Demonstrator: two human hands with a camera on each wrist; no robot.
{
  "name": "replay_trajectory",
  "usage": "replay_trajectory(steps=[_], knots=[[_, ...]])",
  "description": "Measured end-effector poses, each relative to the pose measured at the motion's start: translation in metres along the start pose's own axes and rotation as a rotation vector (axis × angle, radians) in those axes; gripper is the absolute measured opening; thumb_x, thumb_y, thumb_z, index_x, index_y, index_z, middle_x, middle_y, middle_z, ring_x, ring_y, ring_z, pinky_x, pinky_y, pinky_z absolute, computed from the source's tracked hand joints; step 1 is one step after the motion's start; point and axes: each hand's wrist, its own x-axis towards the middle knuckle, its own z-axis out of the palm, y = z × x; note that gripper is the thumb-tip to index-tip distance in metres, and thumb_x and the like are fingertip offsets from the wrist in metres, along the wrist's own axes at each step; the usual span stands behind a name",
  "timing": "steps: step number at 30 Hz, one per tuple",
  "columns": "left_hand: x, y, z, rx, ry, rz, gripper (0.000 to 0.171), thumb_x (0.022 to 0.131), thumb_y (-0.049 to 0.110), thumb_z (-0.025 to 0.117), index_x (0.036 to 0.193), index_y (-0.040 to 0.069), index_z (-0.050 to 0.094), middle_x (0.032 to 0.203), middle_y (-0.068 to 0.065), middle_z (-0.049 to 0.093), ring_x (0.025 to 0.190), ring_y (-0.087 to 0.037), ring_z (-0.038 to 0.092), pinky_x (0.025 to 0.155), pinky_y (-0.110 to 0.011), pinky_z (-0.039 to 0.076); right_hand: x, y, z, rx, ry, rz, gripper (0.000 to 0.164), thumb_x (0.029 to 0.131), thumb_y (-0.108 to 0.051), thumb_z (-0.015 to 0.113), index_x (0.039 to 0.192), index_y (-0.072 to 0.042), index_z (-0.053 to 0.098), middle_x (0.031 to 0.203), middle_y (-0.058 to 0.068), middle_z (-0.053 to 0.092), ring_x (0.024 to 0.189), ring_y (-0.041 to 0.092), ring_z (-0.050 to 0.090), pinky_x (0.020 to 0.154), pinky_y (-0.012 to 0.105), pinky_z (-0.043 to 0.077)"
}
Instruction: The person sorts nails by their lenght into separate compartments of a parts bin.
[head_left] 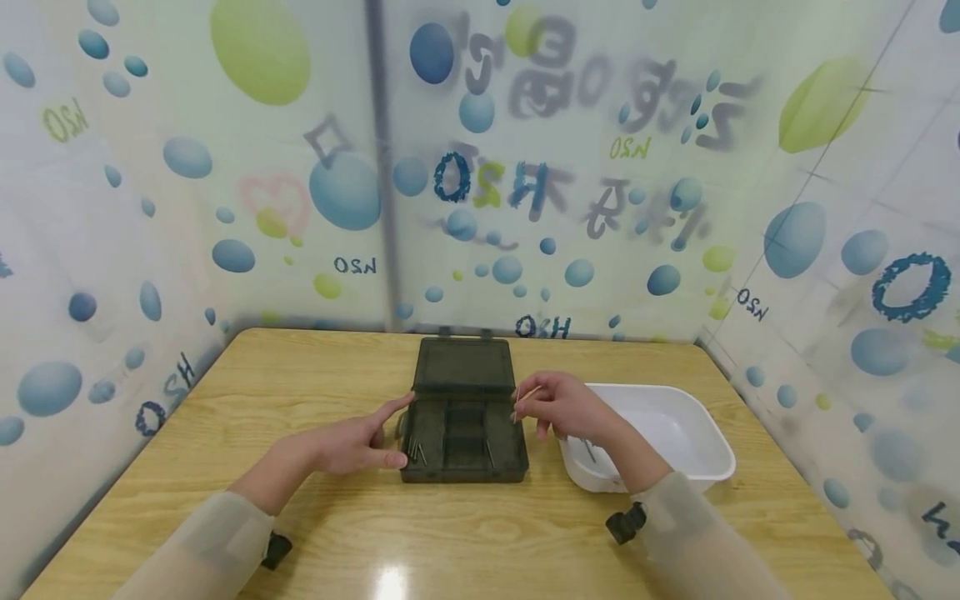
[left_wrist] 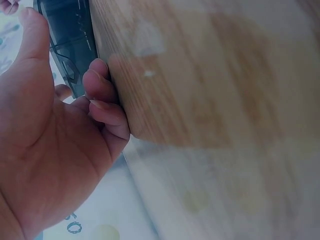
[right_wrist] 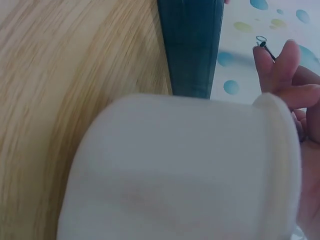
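An uncovered dark translucent box point(head_left: 465, 478), its lid point(head_left: 465, 365) tipped back, lies on the table in the head view. Several thin metal pins point(head_left: 415, 452) lie in its left compartment, and another pin point(head_left: 491, 452) leans in the right one. My left hand point(head_left: 348, 446) rests against the box's left side, thumb at the front corner, index finger stretched toward the hinge. Beside the right rim, my right hand point(head_left: 566, 407) pinches a thin metal pin with a small dark head point(right_wrist: 263, 44) between thumb and fingertip. In the left wrist view, the lower fingers point(left_wrist: 100, 82) bend beside the box.
A white plastic tub point(head_left: 722, 454) stands right of the box, under my right forearm, with a few thin pins point(head_left: 588, 450) inside. Its wall fills much of the right wrist view. A wooden table point(head_left: 450, 542) meets a patterned curtain point(head_left: 480, 275) behind.
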Motion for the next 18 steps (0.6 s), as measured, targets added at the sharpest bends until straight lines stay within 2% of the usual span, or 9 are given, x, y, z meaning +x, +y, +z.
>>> replay_trajectory(steps=[5,12,18], knots=[[-0.001,0.001,0.000,-0.001,0.001,0.000,0.104,0.106,0.050,0.072,0.179,0.025,0.002,0.081,-0.001,0.056,0.072,-0.016,0.046,0.069,-0.033,0.039,0.004,-0.001,0.007,-0.027,-0.027,0.020,0.030,0.110,-0.025,0.070,0.130,-0.004,0.068,0.115,0.020,0.082,0.076,0.049,0.073,0.047,0.028,0.044],[-0.001,0.002,0.000,-0.001,0.000,-0.006,0.104,0.106,0.050,0.072,0.179,0.026,0.002,0.083,-0.002,0.056,0.073,-0.016,0.046,0.070,-0.033,0.039,0.007,-0.002,0.013,-0.025,-0.071,0.060,0.030,0.109,-0.022,0.071,0.131,-0.002,0.065,0.113,0.018,0.082,0.069,0.039,0.075,0.047,0.031,0.046],[0.000,0.001,0.000,0.004,0.002,-0.010,0.104,0.106,0.050,0.072,0.179,0.026,0.002,0.083,-0.002,0.057,0.074,-0.017,0.047,0.070,-0.033,0.039,0.009,-0.004,0.018,-0.043,-0.072,0.092,0.027,0.109,-0.021,0.070,0.130,-0.004,0.066,0.109,0.013,0.082,0.071,0.040,0.076,0.048,0.031,0.047]])
